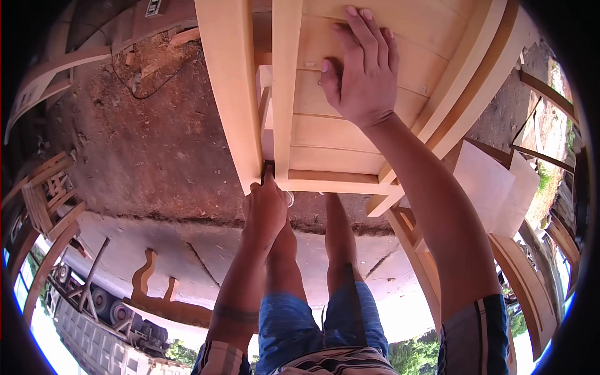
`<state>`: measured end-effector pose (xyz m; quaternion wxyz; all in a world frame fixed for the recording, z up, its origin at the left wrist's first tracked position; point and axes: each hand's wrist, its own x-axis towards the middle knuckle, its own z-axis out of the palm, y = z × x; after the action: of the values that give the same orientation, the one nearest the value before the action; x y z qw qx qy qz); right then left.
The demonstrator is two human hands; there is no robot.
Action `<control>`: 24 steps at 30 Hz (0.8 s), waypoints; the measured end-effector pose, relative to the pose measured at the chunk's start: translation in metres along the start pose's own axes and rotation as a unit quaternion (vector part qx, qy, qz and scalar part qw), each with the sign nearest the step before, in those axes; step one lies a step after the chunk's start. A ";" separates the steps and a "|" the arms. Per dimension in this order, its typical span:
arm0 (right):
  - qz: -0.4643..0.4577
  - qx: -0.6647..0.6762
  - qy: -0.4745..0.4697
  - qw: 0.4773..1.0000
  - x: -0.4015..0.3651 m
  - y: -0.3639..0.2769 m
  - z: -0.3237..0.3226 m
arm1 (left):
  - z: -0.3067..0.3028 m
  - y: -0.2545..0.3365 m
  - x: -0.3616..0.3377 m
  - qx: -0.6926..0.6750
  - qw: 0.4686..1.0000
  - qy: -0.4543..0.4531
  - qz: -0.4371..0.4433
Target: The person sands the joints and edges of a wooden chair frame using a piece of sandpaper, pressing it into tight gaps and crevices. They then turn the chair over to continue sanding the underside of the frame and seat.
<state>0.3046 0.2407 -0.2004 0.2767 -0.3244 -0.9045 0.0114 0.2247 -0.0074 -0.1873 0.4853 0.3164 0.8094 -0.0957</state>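
Note:
A pale wooden furniture piece (337, 134) with a planked panel and long rails fills the upper middle of the head view. My right hand (369, 75) lies on the panel with its fingers spread, holding nothing. Low at the near end of two parallel rails, my left hand (265, 206) is closed, with its index finger stretched toward the gap between them. Something small and dark (267, 170) shows at that fingertip, too hidden to name. The left rail (231, 87) runs up from beside this hand.
Stained concrete floor (150, 144) spreads to the left, with wood scraps and a dark cord (139, 97) at upper left. A curved wooden part (169, 306) lies lower left. More wooden frames (53, 194) stand at both sides. A truck (100, 325) is outside.

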 end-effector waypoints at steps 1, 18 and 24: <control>-0.006 -0.007 0.027 1.000 -0.002 -0.001 0.004 | -0.005 0.000 -0.008 -0.014 1.000 -0.016 -0.007; 0.009 0.017 0.004 1.000 -0.007 0.007 0.012 | -0.004 0.002 -0.004 -0.033 0.999 0.000 -0.006; 0.012 0.020 0.002 1.000 -0.008 0.003 0.012 | -0.003 0.003 -0.011 -0.011 0.998 0.065 0.001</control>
<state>0.3054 0.2407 -0.2150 0.2850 -0.3296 -0.8995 0.0323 0.2281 -0.0082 -0.1763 0.4355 0.3173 0.8399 -0.0656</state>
